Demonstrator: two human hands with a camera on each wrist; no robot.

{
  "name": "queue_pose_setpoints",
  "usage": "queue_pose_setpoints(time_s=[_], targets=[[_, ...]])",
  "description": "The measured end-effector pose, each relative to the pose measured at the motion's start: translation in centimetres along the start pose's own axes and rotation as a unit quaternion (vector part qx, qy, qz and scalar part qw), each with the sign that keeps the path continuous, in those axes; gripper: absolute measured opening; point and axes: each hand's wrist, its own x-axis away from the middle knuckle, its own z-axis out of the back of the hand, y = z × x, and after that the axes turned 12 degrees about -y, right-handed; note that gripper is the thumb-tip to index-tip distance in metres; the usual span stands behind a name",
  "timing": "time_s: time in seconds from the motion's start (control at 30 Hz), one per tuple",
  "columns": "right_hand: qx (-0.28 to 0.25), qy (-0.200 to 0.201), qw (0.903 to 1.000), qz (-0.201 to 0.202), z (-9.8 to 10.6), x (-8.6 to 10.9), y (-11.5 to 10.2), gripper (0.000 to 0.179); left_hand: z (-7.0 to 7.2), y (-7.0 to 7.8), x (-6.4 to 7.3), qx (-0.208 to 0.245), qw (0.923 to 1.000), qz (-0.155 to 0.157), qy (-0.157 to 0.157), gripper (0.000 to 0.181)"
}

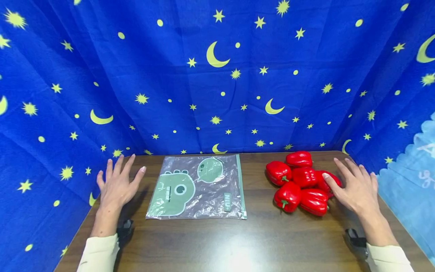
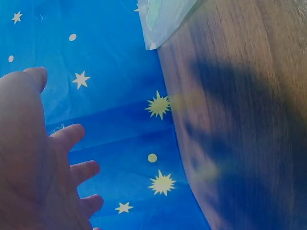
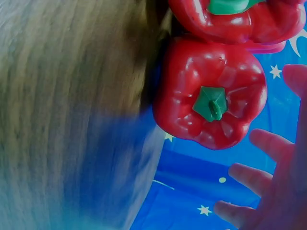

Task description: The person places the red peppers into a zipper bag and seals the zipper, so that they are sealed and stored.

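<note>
Several glossy red bell peppers [image 1: 304,177] with green stems lie in a cluster on the right half of the table. My right hand [image 1: 357,187] is spread beside the rightmost pepper, its thumb overlapping that pepper in the head view. In the right wrist view one bell pepper [image 3: 211,96] shows its green stem, with my fingertips near it. A clear zip bag [image 1: 204,189] with green dinosaur prints lies flat left of centre, its zipper along the right side. Left of the bag, my left hand [image 1: 117,185] has its fingers spread and holds nothing.
The brown wooden table [image 1: 190,241] has a glare spot near its front. A blue curtain [image 1: 170,87] with yellow moons and stars stands behind it and along both sides. A light blue cloth [image 1: 411,185] hangs at the right. Dark straps sit at both wrists.
</note>
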Motion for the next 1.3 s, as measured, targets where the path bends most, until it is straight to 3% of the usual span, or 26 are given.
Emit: queue_pose_setpoints(time_s=[0.37,0.6,0.9,1.3], targets=[[-0.002,0.061,0.9967,0.054,0.4,-0.3,-0.1,0.065,-0.1,0.6,0.0,0.025,0.9992,-0.023,0.021,0.076],[-0.008,0.033,0.9988,0.034,0.6,-0.1,-0.5,0.068,-0.2,0.9,-0.1,0.042,0.9977,-0.037,0.039,0.072],[-0.019,0.036,0.9984,0.038,0.9,0.0,-1.0,0.066,-0.2,1.5,-0.2,0.057,0.9945,-0.057,0.066,0.067],[-0.031,0.040,0.9975,0.048,1.8,0.0,-1.9,0.063,0.0,3.2,-0.1,0.095,0.9939,-0.048,0.029,0.069]])
